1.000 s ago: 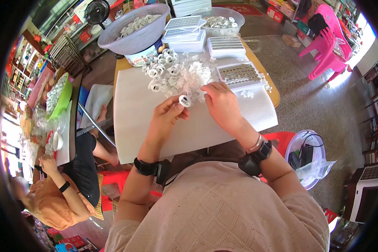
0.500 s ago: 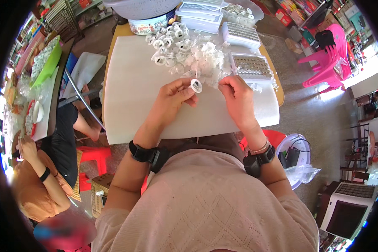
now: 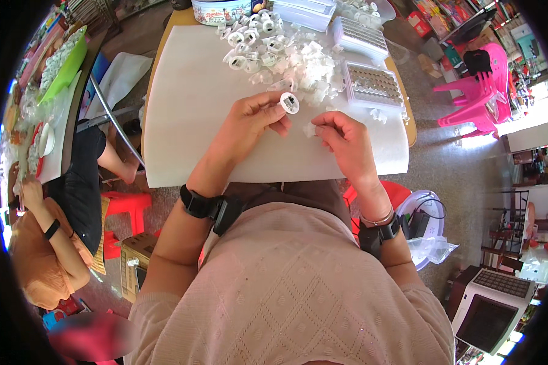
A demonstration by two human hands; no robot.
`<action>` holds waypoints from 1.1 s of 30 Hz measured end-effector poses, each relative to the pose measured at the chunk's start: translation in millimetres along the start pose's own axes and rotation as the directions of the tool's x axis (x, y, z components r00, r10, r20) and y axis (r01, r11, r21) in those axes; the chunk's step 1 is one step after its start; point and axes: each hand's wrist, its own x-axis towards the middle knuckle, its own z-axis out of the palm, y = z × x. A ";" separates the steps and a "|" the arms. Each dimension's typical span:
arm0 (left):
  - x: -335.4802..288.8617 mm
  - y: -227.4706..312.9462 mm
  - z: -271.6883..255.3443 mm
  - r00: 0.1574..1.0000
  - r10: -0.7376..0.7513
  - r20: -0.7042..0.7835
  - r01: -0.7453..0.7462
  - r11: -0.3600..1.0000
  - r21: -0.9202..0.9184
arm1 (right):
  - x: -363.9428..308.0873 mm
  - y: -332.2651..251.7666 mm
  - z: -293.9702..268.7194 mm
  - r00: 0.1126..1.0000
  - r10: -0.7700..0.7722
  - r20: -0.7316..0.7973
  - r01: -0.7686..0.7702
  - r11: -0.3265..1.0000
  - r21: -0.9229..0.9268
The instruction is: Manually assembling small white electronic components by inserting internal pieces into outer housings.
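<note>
Now the right hand (image 3: 350, 143) sits drawn back from the heap, whereas a second ago its fingertips were at the heap's near edge beside the tray. Thumb and fingers are pinched on a small translucent piece (image 3: 310, 129), which shows clearly below the fingertips' left side; in the earlier frames the pinch hides whatever is there. Left hand (image 3: 246, 125) keeps its grip on a round white part (image 3: 290, 103), held at the rim between thumb and fingers above the tabletop (image 3: 411, 125). Its face, with a dark slot, is turned more fully upward than a second ago. The two hands are near each other, the part and the piece apart, not touching. Beyond them, the heap of translucent pieces (image 3: 313, 67) lies on the white sheet (image 3: 189, 115), looking unchanged; more white round parts (image 3: 237, 62) lie against its left side. To the right, the tray of metallic rows (image 3: 374, 85) stays put, a second filled box (image 3: 360, 38) behind it. View has tipped toward the wearer: the printed tub (image 3: 222, 12), whole at first, is now cut by the upper edge. At left, the co-worker in orange (image 3: 49, 261) remains seated at another table.
</note>
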 end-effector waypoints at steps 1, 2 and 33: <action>-0.4 0.1 -0.1 1.000 -0.001 -0.001 0.001 1.000 0.000 | -0.6 0.1 0.1 1.000 -0.022 0.014 0.023 0.999 -0.049; -1.1 0.3 0.0 1.000 0.010 0.001 -0.010 1.000 -0.009 | -0.5 0.3 1.0 1.000 -0.022 0.015 0.023 0.999 -0.048; 0.9 -1.4 -1.8 1.000 0.009 0.008 -0.009 1.000 -0.027 | -8.0 0.9 14.8 0.908 -0.419 0.022 0.362 0.755 -0.547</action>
